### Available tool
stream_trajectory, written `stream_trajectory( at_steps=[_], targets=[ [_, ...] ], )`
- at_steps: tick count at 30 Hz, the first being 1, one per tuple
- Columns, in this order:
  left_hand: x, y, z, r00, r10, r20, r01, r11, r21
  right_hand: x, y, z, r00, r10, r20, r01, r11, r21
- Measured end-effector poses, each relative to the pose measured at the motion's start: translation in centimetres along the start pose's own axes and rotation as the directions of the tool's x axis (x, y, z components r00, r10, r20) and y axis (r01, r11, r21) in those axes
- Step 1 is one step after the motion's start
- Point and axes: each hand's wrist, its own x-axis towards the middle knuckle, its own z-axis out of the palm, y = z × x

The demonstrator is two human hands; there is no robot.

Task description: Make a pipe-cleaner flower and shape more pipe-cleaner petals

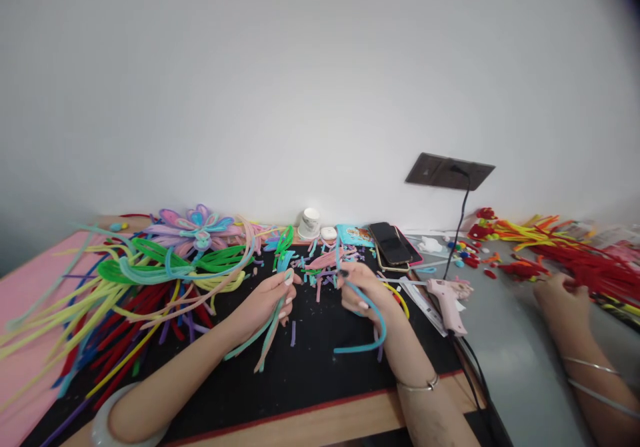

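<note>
My left hand [267, 302] is closed around a bundle of pipe cleaners [270, 340]. Its pale teal and pinkish stems hang below the fist, while blue stems and a green loop stick out above. In my right hand [361, 287] is a single blue pipe cleaner [383, 330], pinched between the fingers. One end stands straight up and the other curves round below the hand. The two hands are apart, over a black mat [310, 380]. Between and behind them lie short cut pieces of pipe cleaner [327, 259] in pink, purple and green.
Left are heaped pipe cleaners [165, 274] and a pastel pipe-cleaner flower [200, 224]. Behind stand a paper cup [309, 223] and a phone [390, 242]. A corded glue gun [447, 304] lies right. Another person's hand [563, 304] is near red pipe cleaners [600, 277].
</note>
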Motion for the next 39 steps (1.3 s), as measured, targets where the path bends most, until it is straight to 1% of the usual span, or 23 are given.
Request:
stream_trajectory(
  at_steps=[1,3,8,10,13,18,24,29,31,34,37,39],
  targets=[
    [0.0,0.1,0.1,1.0,-0.004,-0.002,0.004,1.0,0.018,0.3,0.5,0.2,0.995,0.094,0.032,-0.092,0.994,-0.054],
    [0.0,0.2,0.1,1.0,-0.003,-0.016,0.004,0.998,0.061,0.7,1.2,0.7,0.977,0.203,0.064,-0.195,0.974,-0.114],
    [0.0,0.2,0.3,0.994,0.063,-0.086,-0.05,0.987,0.153,0.8,1.9,1.9,0.923,0.354,0.151,-0.312,0.918,-0.246],
    [0.0,0.2,0.3,0.99,0.085,-0.108,-0.066,0.983,0.171,0.8,2.0,2.0,0.905,0.395,0.156,-0.337,0.892,-0.302],
    [-0.1,0.1,0.4,0.988,0.104,-0.114,-0.08,0.977,0.199,0.9,2.2,2.1,0.908,0.396,0.135,-0.342,0.888,-0.309],
    [-0.2,-0.1,0.5,0.989,0.13,-0.067,-0.105,0.95,0.293,1.0,2.6,2.1,0.913,0.392,0.116,-0.349,0.895,-0.278],
    [-0.2,-0.7,0.1,0.987,0.162,-0.022,-0.141,0.914,0.381,1.0,2.6,2.1,0.915,0.391,0.099,-0.352,0.895,-0.274],
    [-0.3,-0.9,-0.1,0.983,0.181,-0.006,-0.159,0.878,0.452,1.1,2.7,1.9,0.917,0.386,0.103,-0.348,0.898,-0.269],
    [-0.4,-0.8,-0.2,0.983,0.185,0.014,-0.169,0.856,0.489,1.1,2.9,1.8,0.924,0.37,0.092,-0.34,0.909,-0.241],
    [-0.5,-0.7,-0.2,0.979,0.201,0.041,-0.191,0.821,0.539,1.2,3.2,1.7,0.935,0.352,0.041,-0.34,0.925,-0.171],
    [-0.7,-0.4,-0.1,0.973,0.231,0.015,-0.198,0.8,0.567,1.3,3.2,1.8,0.94,0.341,-0.01,-0.339,0.931,-0.135],
    [-0.8,-0.2,0.0,0.971,0.24,-0.004,-0.192,0.787,0.587,1.3,3.1,1.9,0.948,0.319,-0.01,-0.318,0.941,-0.12]
  ],
)
